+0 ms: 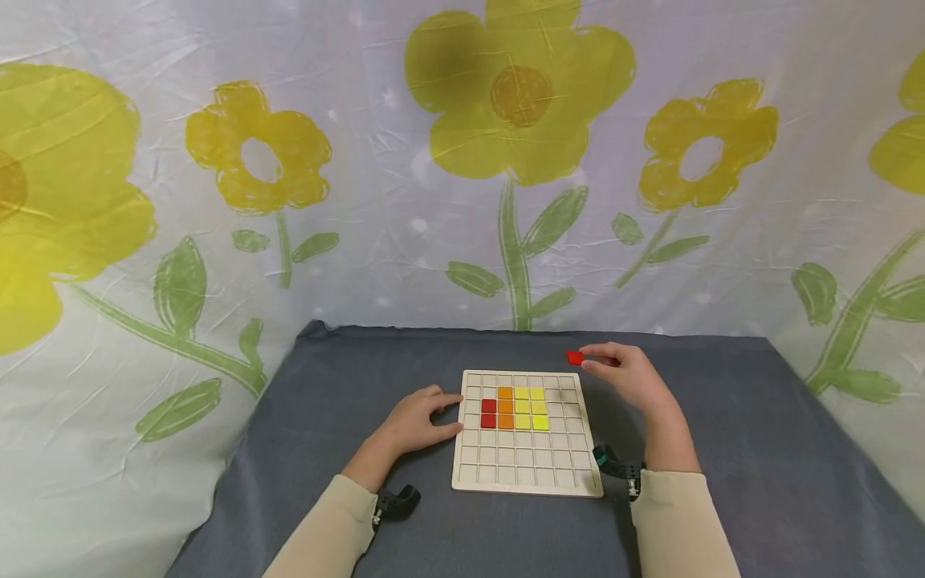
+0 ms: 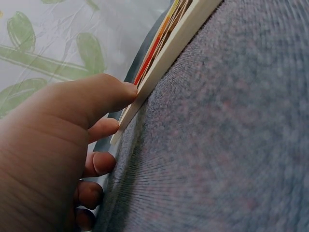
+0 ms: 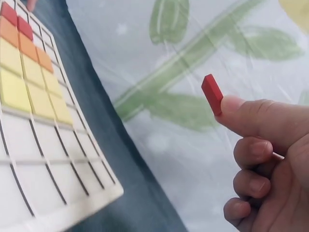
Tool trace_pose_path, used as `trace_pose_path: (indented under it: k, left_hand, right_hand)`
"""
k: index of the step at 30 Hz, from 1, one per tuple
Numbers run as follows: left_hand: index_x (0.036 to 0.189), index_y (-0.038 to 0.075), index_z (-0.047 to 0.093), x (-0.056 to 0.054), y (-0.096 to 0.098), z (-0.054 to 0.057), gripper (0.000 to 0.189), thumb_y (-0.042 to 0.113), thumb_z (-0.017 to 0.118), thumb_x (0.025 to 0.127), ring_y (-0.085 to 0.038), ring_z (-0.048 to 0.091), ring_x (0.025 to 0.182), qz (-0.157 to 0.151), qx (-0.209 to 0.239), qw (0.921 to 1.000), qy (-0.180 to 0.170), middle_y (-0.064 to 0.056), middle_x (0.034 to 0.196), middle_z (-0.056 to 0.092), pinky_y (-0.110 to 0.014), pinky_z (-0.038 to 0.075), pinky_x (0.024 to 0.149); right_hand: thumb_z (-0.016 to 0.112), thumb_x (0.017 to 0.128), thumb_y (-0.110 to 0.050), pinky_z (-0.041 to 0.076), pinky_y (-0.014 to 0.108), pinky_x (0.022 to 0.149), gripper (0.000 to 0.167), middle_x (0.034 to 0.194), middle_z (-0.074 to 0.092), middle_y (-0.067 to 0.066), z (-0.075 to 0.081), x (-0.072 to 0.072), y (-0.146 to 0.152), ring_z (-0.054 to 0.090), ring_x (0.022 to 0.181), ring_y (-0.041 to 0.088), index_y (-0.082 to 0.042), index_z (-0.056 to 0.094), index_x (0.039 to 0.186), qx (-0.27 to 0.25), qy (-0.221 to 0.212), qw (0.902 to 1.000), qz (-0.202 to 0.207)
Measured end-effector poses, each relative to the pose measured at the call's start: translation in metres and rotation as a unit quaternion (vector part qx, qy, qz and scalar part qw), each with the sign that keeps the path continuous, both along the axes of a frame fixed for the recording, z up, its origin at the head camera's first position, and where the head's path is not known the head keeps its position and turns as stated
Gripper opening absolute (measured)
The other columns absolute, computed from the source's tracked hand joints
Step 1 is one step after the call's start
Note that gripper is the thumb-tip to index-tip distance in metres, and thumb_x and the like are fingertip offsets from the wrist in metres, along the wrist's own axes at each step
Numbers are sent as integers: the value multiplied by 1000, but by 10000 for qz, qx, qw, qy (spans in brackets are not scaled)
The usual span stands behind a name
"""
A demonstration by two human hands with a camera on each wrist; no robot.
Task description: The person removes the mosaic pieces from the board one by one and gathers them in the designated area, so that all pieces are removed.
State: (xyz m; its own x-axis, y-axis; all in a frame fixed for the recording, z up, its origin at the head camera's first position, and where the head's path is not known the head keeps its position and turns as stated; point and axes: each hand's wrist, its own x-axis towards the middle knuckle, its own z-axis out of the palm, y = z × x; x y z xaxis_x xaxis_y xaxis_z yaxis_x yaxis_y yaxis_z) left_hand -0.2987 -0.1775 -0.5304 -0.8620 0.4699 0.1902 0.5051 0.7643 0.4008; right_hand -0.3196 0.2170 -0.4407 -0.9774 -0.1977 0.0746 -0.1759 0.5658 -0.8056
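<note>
A pale wooden board (image 1: 527, 480) with a grid of square cells lies on the table. Two red tiles (image 1: 488, 413), a column of orange tiles (image 1: 505, 408) and two columns of yellow tiles (image 1: 531, 408) fill cells in its upper part. My left hand (image 1: 417, 419) rests with thumb and forefinger against the board's left edge, the other fingers loosely bent. Beyond the board's far right corner, my right hand (image 1: 632, 376) pinches a red square tile (image 3: 212, 93) between thumb and forefinger, raised in the air. Its remaining fingers curl in below, holding nothing.
Dark grey cloth (image 1: 347, 361) covers the table. Behind and at both sides hangs a pale curtain (image 1: 376, 241) printed with yellow flowers. Each wrist wears a black strap (image 1: 397, 503) with a small device.
</note>
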Motion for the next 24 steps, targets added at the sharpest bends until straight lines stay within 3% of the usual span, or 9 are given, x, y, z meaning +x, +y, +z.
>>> trace_pose_path:
  k: [4,9,24]
  left_hand:
    - [137,21,68,0,1,0,50,41,76,92,-11,39,68,18,37,10000,10,5,84,46,-30,34,64]
    - [137,21,68,0,2,0,50,41,77,92,-11,38,68,47,79,10000,15,5,83,46,-30,34,64]
    - [137,22,69,1,2,2,50,40,77,92,-11,38,67,40,49,10000,19,5,82,45,-30,33,64]
  right_hand:
    - [68,102,-30,39,42,76,45,96,59,19,-9,-1,11,49,86,28,-5,64,139,-4,-168,9998,-107]
    - [67,102,-29,40,42,79,46,107,63,19,-20,-4,24,52,93,29,-4,63,140,12,-307,9994,-175]
    - [68,100,-21,44,41,79,37,126,62,23,-40,-7,45,53,94,29,1,68,131,737,-527,9957,-201]
